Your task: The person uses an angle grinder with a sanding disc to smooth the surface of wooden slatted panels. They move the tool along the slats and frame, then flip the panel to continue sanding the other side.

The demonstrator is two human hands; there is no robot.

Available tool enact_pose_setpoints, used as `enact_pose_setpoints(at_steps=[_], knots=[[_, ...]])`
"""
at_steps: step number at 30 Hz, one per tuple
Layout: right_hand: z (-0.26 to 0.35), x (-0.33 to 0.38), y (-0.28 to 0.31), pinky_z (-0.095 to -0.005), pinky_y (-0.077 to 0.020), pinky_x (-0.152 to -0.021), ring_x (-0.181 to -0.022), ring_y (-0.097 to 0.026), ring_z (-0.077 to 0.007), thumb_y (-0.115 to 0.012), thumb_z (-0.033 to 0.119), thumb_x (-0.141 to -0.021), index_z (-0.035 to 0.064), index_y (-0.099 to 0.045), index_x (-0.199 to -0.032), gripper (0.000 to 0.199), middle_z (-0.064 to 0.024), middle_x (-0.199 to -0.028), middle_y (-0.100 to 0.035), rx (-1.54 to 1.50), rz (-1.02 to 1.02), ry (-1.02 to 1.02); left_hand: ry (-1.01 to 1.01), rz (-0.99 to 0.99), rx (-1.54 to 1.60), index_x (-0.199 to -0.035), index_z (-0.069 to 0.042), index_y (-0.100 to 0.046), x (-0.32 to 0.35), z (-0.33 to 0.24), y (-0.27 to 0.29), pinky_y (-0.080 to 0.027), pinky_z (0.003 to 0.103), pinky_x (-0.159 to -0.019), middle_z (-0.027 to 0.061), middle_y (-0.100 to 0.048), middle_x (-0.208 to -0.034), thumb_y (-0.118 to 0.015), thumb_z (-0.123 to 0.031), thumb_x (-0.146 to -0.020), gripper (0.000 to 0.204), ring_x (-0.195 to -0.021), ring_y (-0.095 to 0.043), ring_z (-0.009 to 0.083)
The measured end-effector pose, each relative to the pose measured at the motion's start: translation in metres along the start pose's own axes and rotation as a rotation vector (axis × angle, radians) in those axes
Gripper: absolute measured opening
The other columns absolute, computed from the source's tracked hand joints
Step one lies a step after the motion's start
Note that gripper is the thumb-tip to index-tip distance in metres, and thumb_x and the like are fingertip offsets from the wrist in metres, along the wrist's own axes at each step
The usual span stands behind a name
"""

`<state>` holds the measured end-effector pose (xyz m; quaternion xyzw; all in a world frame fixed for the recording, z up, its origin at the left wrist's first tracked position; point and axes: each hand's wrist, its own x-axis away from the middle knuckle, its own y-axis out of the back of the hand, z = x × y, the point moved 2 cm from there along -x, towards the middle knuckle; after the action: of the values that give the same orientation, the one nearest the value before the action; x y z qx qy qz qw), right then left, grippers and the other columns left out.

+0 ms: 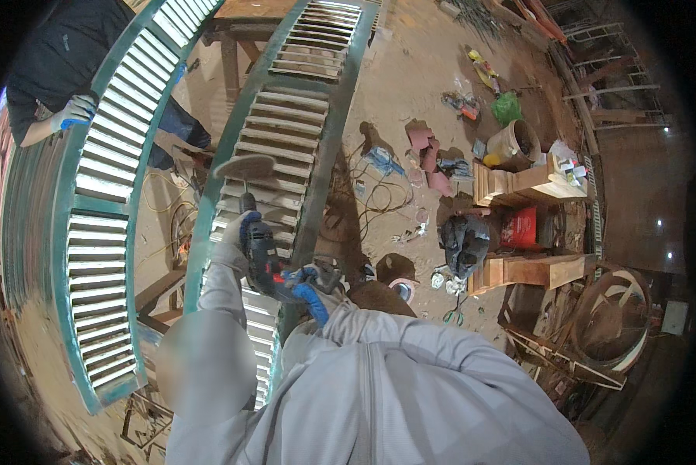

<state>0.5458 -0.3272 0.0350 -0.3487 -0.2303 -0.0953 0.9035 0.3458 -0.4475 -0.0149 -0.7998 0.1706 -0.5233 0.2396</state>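
Note:
Both my hands wear gloves and grip a dark power drill (262,246) fitted with a round sanding disc (245,167). My left hand (239,229) is closed round its front part, near the shaft. My right hand (317,290) is wrapped round the rear handle. Beneath the tool lies a louvred shutter (239,116) with a green frame, its slats pale and worn. The disc is over the frame's left side; whether it touches cannot be made out. To the left, a second green louvred shutter (100,200) stands on edge beside a co-worker's gloved hand (76,113).
A wooden trestle (230,62) stands behind the shutter. On the dirt floor at right are cables (379,203), pink sheets (424,143), a bucket (511,146), wooden stands (534,271), a red container (520,228) and a black bag (464,244). More shutters (22,209) are stacked far left.

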Motion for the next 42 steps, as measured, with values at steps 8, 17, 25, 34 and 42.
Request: enact_pose_setpoints(at_steps=[8,17,25,34,42], knots=[[-0.034,-0.002,-0.006,-0.0424,-0.0402,-0.107,-0.115,-0.057,-0.025,-0.061,0.002,-0.088,0.0059,-0.058,-0.1,0.013,-0.0104,-0.106,-0.064,-0.034,-0.053,0.08,0.002,-0.082,-0.128,-0.089,-0.012,-0.06,0.01,-0.009,0.001,-0.054,0.035,-0.056,0.0022,-0.063,-0.068,-0.063,-0.026,-0.09,0.015,-0.055,-0.061,0.0194],[-0.017,0.021,0.001,-0.043,-0.0396,-0.108,-0.116,-0.057,-0.0252,-0.061,0.002,-0.088,0.0059,-0.058,-0.1,0.013,-0.0104,-0.106,-0.064,-0.004,-0.088,0.142,0.126,-0.039,-0.188,-0.083,-0.014,-0.063,-0.036,0.015,0.008,-0.055,0.038,-0.056,0.0053,-0.067,-0.07,-0.064,-0.028,-0.088,0.015,-0.056,-0.062,0.0226],[-0.005,0.042,0.021,-0.0437,-0.0389,-0.108,-0.116,-0.056,-0.0255,-0.061,0.002,-0.087,0.0059,-0.057,-0.099,0.013,-0.0106,-0.106,-0.063,-0.025,-0.141,0.248,-0.006,0.089,-0.324,-0.084,-0.014,-0.066,-0.048,0.033,-0.005,-0.053,0.036,-0.058,0.0036,-0.066,-0.069,-0.061,-0.028,-0.09,0.015,-0.057,-0.061,0.0186],[-0.01,0.006,0.019,-0.0407,-0.0413,-0.105,-0.11,-0.058,-0.023,-0.06,0.001,-0.086,0.0058,-0.057,-0.099,0.014,-0.0112,-0.105,-0.062,-0.164,-0.101,0.18,-0.042,0.002,-0.186,-0.085,-0.011,-0.065,-0.036,-0.001,-0.001,-0.05,0.035,-0.055,0.0031,-0.066,-0.071,-0.064,-0.032,-0.09,0.021,-0.056,-0.06,0.0183],[0.032,0.026,-0.004,-0.0349,-0.043,-0.1,-0.105,-0.06,-0.0203,-0.061,0.005,-0.087,0.0041,-0.061,-0.098,0.011,-0.0085,-0.102,-0.062,0.132,-0.102,0.204,-0.055,-0.158,-0.221,-0.083,-0.014,-0.066,-0.005,-0.013,-0.007,-0.053,0.037,-0.057,0.0029,-0.067,-0.072,-0.067,-0.033,-0.087,0.019,-0.06,-0.063,0.0194]])
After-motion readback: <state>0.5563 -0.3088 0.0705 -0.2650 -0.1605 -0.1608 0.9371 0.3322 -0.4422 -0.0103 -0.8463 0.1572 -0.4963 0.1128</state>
